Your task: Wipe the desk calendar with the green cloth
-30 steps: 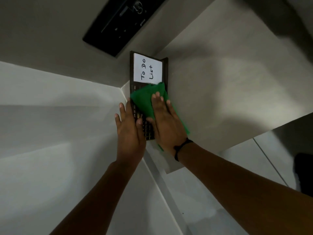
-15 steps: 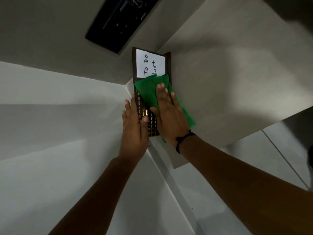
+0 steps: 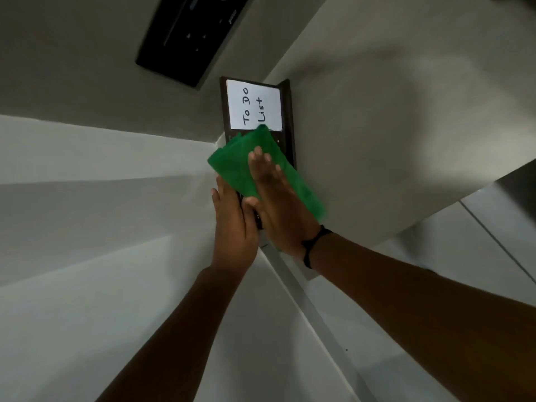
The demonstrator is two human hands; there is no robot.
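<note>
The desk calendar (image 3: 287, 111) is a dark brown stand with a white "To Do List" card on its upper part. It stands at the desk's edge beside a pale wall. A green cloth (image 3: 235, 166) lies folded over its lower half, hiding most of the date grid. My right hand (image 3: 278, 201) presses flat on the cloth, fingers together, a dark band on the wrist. My left hand (image 3: 232, 224) rests flat against the calendar's left edge, fingers straight, steadying it.
The pale desk top (image 3: 391, 126) spreads to the right of the calendar. A black device (image 3: 188, 33) lies at the upper left. A white wall or cabinet face (image 3: 87, 227) fills the left. Tiled floor (image 3: 478, 250) shows at the lower right.
The cloth has slid left across the calendar's lower half with my right hand, and the "List" word is uncovered again. My left hand stays on the left edge.
</note>
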